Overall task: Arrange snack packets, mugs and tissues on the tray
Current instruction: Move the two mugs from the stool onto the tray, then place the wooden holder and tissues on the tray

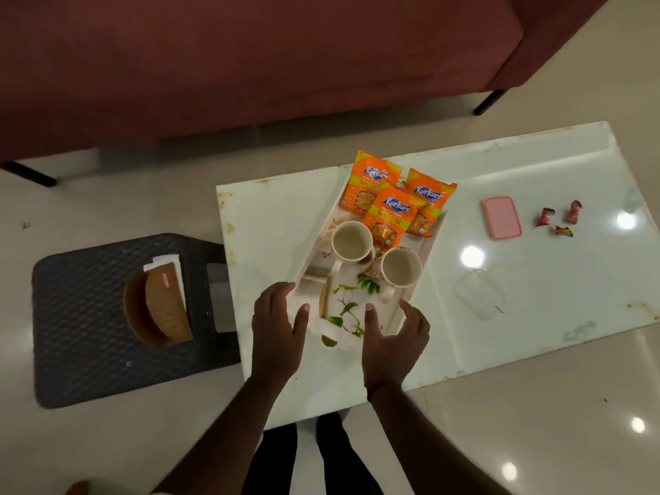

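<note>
So the white tray (425,241) was sitting on the glossy white bench (535,280), angled away from me, and I had both hands at its near end. My left hand (276,330) was at the near left corner with the fingers spread and the thumb lying over the rim, and my right hand (394,337) was at the near right corner the same way, thumb pointing in over the tray floor. Neither grip was closed, both hands were loose and open against the tray's edge, and I couldn't tell whether they were really pressing on it. Three orange snack packets (389,217) were fanned out overlapping at the far end, the back ones poking over the far rim. Two cream mugs (351,241) stood upright mid-tray, mouths up and looking empty, one just left of the other, handles toward me. A folded stack of tissues (314,285) lay in the near left part of the tray, right by my left fingers. Off to the right on the bench were a pink lid (502,217), a few crumpled wrappers (560,217) and a clear container (480,292). Down on the floor to the left was a dark mat (82,316).
</note>
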A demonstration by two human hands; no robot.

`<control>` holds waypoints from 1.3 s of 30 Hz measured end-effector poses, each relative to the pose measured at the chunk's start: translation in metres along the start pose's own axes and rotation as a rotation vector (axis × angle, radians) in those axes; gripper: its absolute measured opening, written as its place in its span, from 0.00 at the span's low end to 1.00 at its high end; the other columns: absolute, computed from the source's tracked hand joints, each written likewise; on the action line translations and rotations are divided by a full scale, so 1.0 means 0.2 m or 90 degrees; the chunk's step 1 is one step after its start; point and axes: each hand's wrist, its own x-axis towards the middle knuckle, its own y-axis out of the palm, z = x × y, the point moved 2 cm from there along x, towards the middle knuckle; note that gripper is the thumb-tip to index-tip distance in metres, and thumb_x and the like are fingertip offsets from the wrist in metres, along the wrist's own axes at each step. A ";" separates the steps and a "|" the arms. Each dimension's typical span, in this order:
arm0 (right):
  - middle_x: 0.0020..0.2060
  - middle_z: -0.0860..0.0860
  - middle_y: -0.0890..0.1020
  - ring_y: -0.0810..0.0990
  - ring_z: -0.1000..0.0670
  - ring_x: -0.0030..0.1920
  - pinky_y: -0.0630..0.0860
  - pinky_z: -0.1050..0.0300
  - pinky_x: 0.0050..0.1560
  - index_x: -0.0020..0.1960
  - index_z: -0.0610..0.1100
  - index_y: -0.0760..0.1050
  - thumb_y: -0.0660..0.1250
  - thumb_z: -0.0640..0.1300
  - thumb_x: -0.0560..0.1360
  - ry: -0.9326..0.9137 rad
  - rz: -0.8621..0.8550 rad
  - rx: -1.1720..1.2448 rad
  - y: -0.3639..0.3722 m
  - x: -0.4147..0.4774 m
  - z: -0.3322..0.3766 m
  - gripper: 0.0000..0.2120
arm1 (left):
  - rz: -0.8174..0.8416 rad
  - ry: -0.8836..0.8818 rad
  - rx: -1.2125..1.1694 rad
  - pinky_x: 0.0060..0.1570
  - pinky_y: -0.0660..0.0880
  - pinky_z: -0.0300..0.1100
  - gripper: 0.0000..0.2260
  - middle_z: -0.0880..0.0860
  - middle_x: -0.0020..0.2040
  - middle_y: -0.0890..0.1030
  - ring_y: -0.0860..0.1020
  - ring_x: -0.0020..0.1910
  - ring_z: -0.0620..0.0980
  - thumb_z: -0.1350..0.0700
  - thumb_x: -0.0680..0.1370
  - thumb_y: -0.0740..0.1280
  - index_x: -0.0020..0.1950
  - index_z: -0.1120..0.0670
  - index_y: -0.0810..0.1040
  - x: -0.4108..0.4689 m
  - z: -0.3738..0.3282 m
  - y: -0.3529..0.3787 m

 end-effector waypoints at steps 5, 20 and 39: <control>0.62 0.50 0.75 0.71 0.50 0.64 0.73 0.49 0.65 0.65 0.46 0.72 0.77 0.52 0.68 -0.146 0.074 -0.037 0.02 -0.13 0.11 0.29 | -0.059 -0.028 0.039 0.66 0.72 0.52 0.20 0.55 0.67 0.75 0.71 0.67 0.53 0.46 0.79 0.62 0.67 0.55 0.72 -0.13 0.06 -0.15; 0.75 0.55 0.67 0.62 0.58 0.74 0.62 0.57 0.73 0.77 0.51 0.61 0.71 0.62 0.72 -0.278 0.413 -0.013 0.55 -0.84 0.56 0.39 | -0.283 -0.028 0.009 0.65 0.71 0.54 0.19 0.59 0.71 0.68 0.67 0.70 0.58 0.52 0.81 0.60 0.69 0.59 0.71 -0.16 0.53 -0.83; 0.57 0.57 0.82 0.81 0.53 0.56 0.80 0.53 0.56 0.63 0.53 0.74 0.75 0.60 0.67 -0.233 0.345 -0.174 1.00 -1.22 0.57 0.27 | 0.320 0.295 0.380 0.66 0.72 0.50 0.25 0.53 0.74 0.69 0.70 0.70 0.56 0.61 0.75 0.69 0.71 0.47 0.71 0.55 0.87 -1.07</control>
